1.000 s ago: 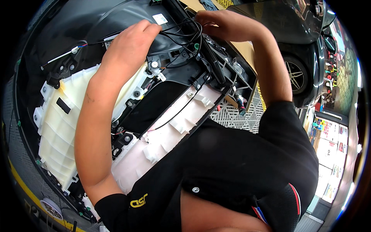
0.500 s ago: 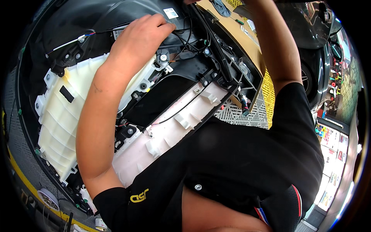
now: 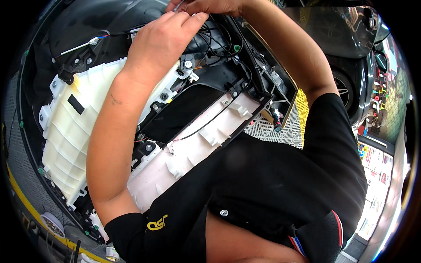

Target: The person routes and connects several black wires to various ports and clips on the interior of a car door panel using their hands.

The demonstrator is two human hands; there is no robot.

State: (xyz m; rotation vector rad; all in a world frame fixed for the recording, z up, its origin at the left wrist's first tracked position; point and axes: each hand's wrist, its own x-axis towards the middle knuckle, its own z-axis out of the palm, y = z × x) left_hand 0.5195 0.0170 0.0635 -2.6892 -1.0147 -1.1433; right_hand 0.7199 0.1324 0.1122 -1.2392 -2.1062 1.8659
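My left hand (image 3: 164, 37) is over the upper part of a black car door trim panel (image 3: 101, 24), back of the hand up and fingers curled together. Its fingertips are hidden, so what they hold cannot be made out. Touching it at the upper edge is my right hand (image 3: 212, 6), with a thin greyish strip or wire (image 3: 178, 5) pinched in its fingers. Black cables (image 3: 219, 37) loop just below the two hands. A thin white stick-like piece with coloured wires (image 3: 74, 49) lies left of my left hand.
Below my left forearm lies a cream plastic panel (image 3: 70, 144). A pale ribbed strip (image 3: 197, 140) runs along the near side, beside a black recess (image 3: 182, 114). A dark car (image 3: 346, 65) stands at the right. At lower left is a white bowl of small parts (image 3: 51, 224).
My right hand has come down and left from the top edge to meet my left hand. My left hand has shifted slightly upward.
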